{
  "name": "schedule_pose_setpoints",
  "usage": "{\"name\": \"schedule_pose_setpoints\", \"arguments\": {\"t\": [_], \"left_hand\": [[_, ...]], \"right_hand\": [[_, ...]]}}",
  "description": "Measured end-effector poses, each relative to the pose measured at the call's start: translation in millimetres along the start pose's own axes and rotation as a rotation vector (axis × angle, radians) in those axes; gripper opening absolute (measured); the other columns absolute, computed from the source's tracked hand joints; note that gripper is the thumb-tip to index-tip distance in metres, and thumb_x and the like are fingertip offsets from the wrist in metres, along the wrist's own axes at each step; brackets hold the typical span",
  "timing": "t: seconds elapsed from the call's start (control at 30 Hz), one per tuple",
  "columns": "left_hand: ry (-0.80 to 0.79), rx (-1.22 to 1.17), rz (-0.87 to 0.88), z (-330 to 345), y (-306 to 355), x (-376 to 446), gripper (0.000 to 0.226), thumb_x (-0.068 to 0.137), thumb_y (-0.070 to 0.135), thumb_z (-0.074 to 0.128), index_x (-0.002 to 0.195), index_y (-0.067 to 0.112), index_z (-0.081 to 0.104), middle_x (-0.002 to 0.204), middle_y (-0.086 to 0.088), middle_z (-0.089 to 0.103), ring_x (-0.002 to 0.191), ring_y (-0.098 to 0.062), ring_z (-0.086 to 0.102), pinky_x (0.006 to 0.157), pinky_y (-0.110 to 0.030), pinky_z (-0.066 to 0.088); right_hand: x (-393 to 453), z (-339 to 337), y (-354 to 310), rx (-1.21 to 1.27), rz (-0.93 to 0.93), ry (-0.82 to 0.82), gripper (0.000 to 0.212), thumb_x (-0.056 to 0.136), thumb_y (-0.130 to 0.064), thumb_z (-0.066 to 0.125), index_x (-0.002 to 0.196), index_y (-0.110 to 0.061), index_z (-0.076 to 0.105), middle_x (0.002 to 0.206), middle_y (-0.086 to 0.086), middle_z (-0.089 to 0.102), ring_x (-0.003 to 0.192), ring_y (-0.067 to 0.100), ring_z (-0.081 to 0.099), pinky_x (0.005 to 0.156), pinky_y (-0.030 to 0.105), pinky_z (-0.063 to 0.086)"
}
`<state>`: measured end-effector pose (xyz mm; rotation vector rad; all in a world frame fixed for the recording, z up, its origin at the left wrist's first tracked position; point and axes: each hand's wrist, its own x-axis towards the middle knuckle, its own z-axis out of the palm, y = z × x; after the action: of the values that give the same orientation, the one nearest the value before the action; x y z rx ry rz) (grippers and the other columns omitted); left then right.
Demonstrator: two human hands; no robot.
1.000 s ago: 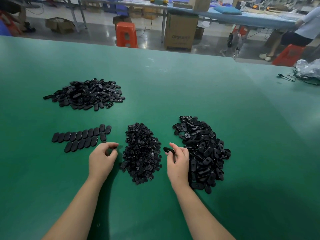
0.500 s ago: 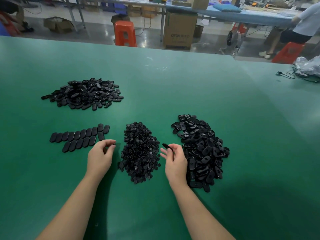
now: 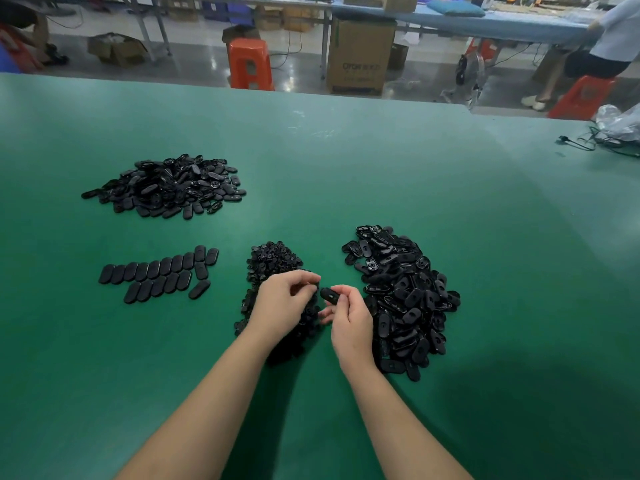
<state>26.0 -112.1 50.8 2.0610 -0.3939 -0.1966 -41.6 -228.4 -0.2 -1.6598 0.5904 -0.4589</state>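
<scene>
My right hand [image 3: 349,323] pinches a black oval plastic shell [image 3: 329,295] between thumb and fingers, just left of the big pile of oval shells [image 3: 401,296]. My left hand [image 3: 284,306] hovers over the middle pile of small black parts [image 3: 273,265], its fingertips pinched together close to the shell; what they hold is too small to make out. Two neat rows of finished oval pieces [image 3: 159,275] lie to the left. A further heap of oval pieces [image 3: 169,185] sits at the back left.
All of it lies on a wide green table [image 3: 346,174]. A cable and a plastic bag [image 3: 616,129] sit at the far right edge. Beyond the table stand an orange stool [image 3: 249,64], a cardboard box [image 3: 360,57] and a seated person [image 3: 602,50].
My left hand has moved right from beside the rows to above the small-parts pile. My right hand has lifted the shell and brought it toward the left hand.
</scene>
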Motion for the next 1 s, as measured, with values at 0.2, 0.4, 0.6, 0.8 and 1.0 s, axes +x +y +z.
{"name": "schedule_pose_setpoints", "arguments": {"t": [0.2,0.4,0.6,0.8,1.0], "left_hand": [[-0.003,0.025,-0.112,18,2,0,0.019,0.088,0.017,0.075,0.076,0.031,0.070,0.074,0.012,0.071,0.069,-0.002,0.064,0.064,-0.015,0.045],[0.024,0.094,-0.122,22,9,-2,0.014,0.087,0.015,0.072,0.078,0.025,0.072,0.069,0.013,0.068,0.062,0.003,0.059,0.056,-0.008,0.043],[0.007,0.184,-0.084,26,17,-3,0.009,0.087,0.016,0.070,0.083,0.023,0.074,0.076,0.010,0.069,0.074,-0.007,0.064,0.071,-0.027,0.055],[0.014,0.264,-0.084,24,20,1,0.015,0.084,0.015,0.070,0.078,0.028,0.067,0.069,0.010,0.066,0.066,-0.008,0.063,0.062,-0.025,0.052],[-0.032,0.250,-0.092,16,20,7,0.024,0.082,0.023,0.080,0.105,0.023,0.075,0.090,0.008,0.071,0.086,-0.010,0.064,0.083,-0.028,0.052]], "right_hand": [[0,-2,-1,-0.080,-0.012,-0.017,0.025,0.106,-0.012,0.042,0.106,-0.022,0.065,0.088,-0.005,0.072,0.077,0.013,0.071,0.078,0.042,0.059],[-3,-2,-3,-0.136,-0.057,-0.003,0.026,0.104,-0.010,0.048,0.104,-0.030,0.065,0.099,-0.011,0.071,0.093,0.005,0.066,0.086,0.033,0.055],[-2,-3,-3,-0.148,-0.063,0.014,0.025,0.103,-0.008,0.047,0.106,-0.023,0.067,0.097,-0.011,0.071,0.091,0.007,0.066,0.085,0.032,0.055],[-3,-2,-1,-0.145,-0.068,-0.005,0.024,0.104,-0.007,0.046,0.108,-0.017,0.068,0.098,-0.004,0.072,0.092,0.015,0.068,0.086,0.041,0.056],[-2,-3,-3,-0.086,-0.034,-0.010,0.030,0.105,-0.009,0.044,0.099,-0.031,0.063,0.090,-0.006,0.072,0.079,0.011,0.070,0.080,0.043,0.059]]}}
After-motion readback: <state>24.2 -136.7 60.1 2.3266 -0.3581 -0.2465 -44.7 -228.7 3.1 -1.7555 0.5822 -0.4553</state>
